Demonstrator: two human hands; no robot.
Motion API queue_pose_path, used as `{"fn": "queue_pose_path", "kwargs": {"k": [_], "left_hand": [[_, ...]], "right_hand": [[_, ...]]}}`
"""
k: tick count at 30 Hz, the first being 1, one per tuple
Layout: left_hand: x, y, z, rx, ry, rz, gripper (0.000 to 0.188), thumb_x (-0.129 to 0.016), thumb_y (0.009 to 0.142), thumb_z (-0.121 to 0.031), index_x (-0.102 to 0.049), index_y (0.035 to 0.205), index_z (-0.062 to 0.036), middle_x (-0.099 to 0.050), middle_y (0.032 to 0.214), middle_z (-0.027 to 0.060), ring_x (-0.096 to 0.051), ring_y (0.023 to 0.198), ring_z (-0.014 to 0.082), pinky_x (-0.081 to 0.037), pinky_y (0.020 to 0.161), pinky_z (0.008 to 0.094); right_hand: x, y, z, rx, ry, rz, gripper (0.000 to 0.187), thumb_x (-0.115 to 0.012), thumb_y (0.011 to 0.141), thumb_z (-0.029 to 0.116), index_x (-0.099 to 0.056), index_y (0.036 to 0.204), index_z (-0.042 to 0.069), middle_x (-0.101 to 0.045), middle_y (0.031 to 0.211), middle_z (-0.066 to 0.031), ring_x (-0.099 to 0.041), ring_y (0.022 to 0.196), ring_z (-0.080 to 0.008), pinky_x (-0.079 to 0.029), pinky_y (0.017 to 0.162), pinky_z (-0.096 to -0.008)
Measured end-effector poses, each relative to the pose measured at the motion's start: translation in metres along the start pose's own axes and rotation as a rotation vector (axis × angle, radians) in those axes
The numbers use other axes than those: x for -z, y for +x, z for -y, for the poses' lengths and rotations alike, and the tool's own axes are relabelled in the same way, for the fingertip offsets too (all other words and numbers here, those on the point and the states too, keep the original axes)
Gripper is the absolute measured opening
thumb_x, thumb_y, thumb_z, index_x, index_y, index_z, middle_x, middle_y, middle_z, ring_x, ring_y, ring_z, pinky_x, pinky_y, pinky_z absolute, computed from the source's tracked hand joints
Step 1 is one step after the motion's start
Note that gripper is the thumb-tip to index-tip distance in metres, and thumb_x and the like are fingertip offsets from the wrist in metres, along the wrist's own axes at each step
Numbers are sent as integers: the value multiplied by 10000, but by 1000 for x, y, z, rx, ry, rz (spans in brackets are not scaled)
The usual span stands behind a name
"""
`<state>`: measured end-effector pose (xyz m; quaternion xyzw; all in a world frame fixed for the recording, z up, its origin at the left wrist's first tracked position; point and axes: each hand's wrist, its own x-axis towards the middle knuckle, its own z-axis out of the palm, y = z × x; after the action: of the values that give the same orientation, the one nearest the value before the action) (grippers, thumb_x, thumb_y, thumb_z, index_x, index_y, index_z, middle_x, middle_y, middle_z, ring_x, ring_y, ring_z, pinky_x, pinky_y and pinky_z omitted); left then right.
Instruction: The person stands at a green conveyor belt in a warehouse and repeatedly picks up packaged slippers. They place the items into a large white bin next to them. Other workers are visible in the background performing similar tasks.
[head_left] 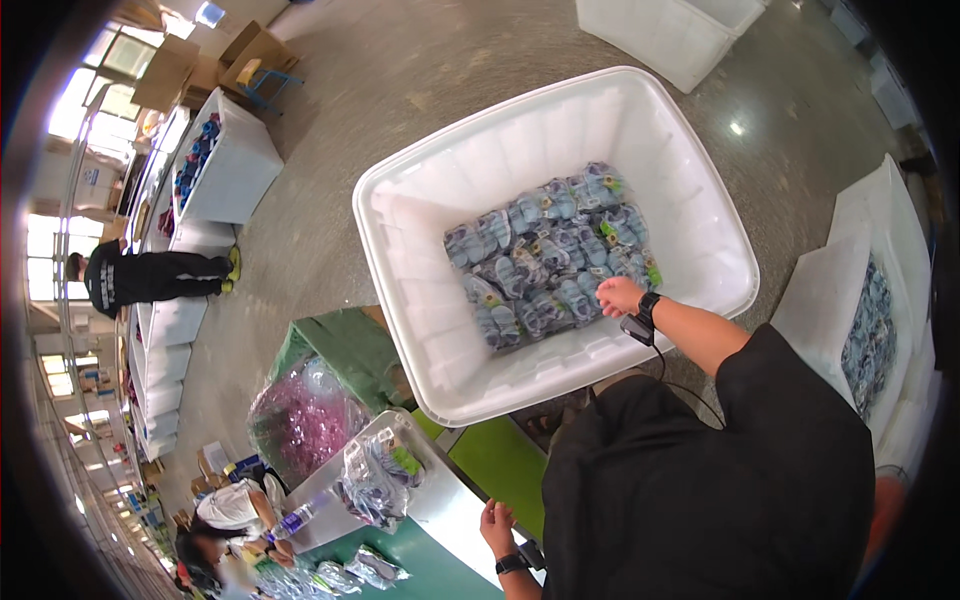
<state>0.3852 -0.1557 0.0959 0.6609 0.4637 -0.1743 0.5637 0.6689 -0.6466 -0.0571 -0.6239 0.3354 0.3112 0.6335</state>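
A large white plastic bin (pixel 400 215) stands in front of me. Several clear-bagged pairs of grey-blue shoes (pixel 550 255) lie in rows across its bottom. Over the bin's near right part is my right hand (pixel 620 297), fingers curled together; whether anything is in them is hidden. My left hand (pixel 497 525) hangs low by the edge of the worktable (pixel 445 510), its fingers loosely bent and apart, with nothing visible in them. On the table's metal top, beyond that hand, sits a pile of bagged shoes (pixel 380 480).
A green-sided container (pixel 335 345) with pink plastic-wrapped goods stands left of the bin. White bins (pixel 880 300) flank me at right, another white bin (pixel 675 40) lies ahead. One person (pixel 235 510) works at the table; another (pixel 150 275) stands by bins at far left.
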Motion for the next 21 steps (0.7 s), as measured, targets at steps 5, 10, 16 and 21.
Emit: {"fn": "queue_pose_path", "kwargs": {"k": [5,10,16,21], "left_hand": [[30,-10,33,51,-137,-34,428,-621,928,-176,-518,1288,31,-634,866,66,-579,715,95,-459,576,208],[70,10,70,-34,-64,-173,497,-658,897,-273,-540,1276,26,-674,964,129,-637,815,154,-502,636,269],[133,16,131,-92,-38,-398,449,-691,856,-296,-626,1182,5,-694,837,107,-628,751,173,-498,715,308],[202,34,170,-138,-98,-568,435,-699,840,-276,-632,1146,25,-708,917,166,-670,832,218,-516,763,323]], "right_hand": [[-29,-8,-8,57,-142,91,202,-616,900,231,-619,883,29,-626,684,-58,-588,513,-128,-465,430,-276],[-13,26,-67,41,-262,130,151,-581,882,170,-587,779,60,-575,585,-64,-586,468,-195,-443,390,-329],[-14,31,-84,-71,-466,99,129,-616,854,191,-588,881,68,-600,680,-95,-622,502,-230,-526,438,-382],[-78,-5,-54,-62,-576,128,208,-589,864,186,-573,1013,42,-602,785,-106,-644,579,-225,-525,465,-340]]}}
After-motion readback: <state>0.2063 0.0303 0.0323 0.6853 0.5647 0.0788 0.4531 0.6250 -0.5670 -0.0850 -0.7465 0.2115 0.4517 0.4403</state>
